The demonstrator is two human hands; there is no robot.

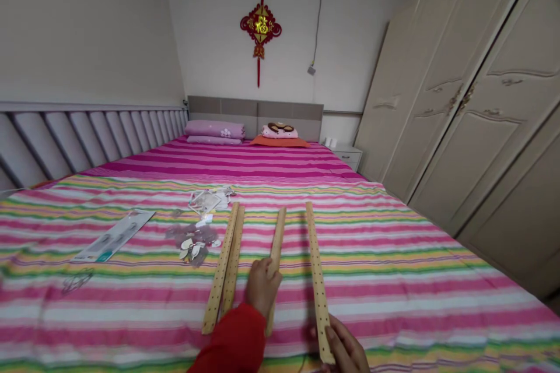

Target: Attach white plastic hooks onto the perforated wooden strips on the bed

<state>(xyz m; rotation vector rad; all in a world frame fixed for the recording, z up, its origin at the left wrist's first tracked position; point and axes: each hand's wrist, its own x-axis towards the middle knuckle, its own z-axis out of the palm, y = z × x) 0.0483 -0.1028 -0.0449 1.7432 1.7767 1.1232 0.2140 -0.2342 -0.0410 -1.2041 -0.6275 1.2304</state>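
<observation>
My left hand (261, 287), in a red sleeve, is closed around the middle of a narrow wooden strip (278, 233). In my right hand (345, 347) is the near end of a wooden strip with rows of small holes (315, 262), pinched between thumb and fingers; its far end points up the bed. To the left of my left hand, two more holed wooden strips (222, 268) lie side by side on the striped sheet. Farther left are small white pieces and clear plastic bags (192, 242), partly heaped together.
A flat clear package (116, 236) and a thin wire coil (79, 280) lie on the left of the bed (415, 280). Folded bedding (214, 130) sits by the headboard (289, 113). A padded rail (87, 134) runs along the left; wardrobes (441, 99) stand at right.
</observation>
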